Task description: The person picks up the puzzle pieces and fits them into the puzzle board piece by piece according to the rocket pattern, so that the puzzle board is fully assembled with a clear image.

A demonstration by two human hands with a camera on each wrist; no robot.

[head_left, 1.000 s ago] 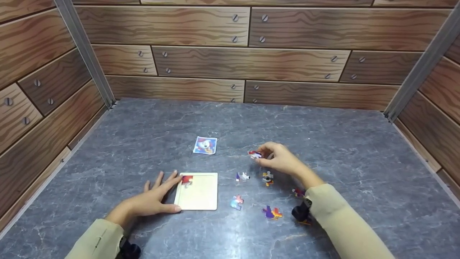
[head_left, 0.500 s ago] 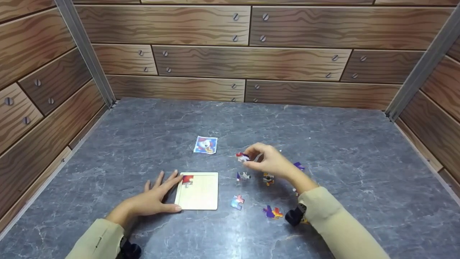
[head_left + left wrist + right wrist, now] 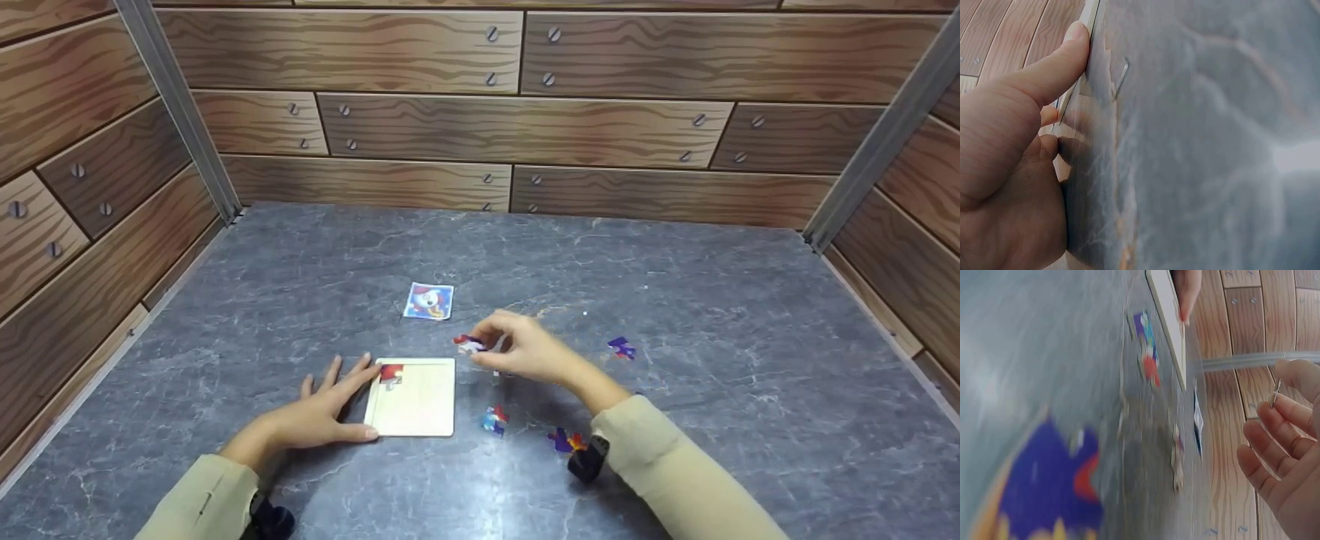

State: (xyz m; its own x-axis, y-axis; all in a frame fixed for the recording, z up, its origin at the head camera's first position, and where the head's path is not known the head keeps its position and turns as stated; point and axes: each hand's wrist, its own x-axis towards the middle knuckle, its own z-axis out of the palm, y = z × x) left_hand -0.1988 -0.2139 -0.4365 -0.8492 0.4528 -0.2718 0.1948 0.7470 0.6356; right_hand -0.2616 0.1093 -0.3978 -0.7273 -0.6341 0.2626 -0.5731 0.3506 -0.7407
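The left hand point(image 3: 319, 416) rests with spread, straight fingers against the left edge of a pale square puzzle tray point(image 3: 420, 409). One red-and-white puzzle piece point(image 3: 391, 374) sits in the tray's upper left corner. Just above the table, right of the tray's top corner, the right hand point(image 3: 521, 349) pinches a red, white and purple puzzle piece point(image 3: 469, 344) between thumb and fingers. In the right wrist view that pinched piece point(image 3: 1276, 392) shows edge-on. A blue-and-red piece point(image 3: 494, 421) lies right of the tray, and a purple-and-orange piece point(image 3: 564, 441) is partly behind the right wrist camera.
A small picture card point(image 3: 429, 301) of a white cartoon figure lies behind the tray. Farther right is a purple piece point(image 3: 622, 347). Other loose pieces are hidden by the right arm. Wood-patterned walls point(image 3: 420, 127) bound the grey marbled table point(image 3: 337, 262).
The right hand has carried the pinched puzzle piece left and slightly toward the person, close to the tray. The purple piece at the right has come into view. The left hand has stayed put.
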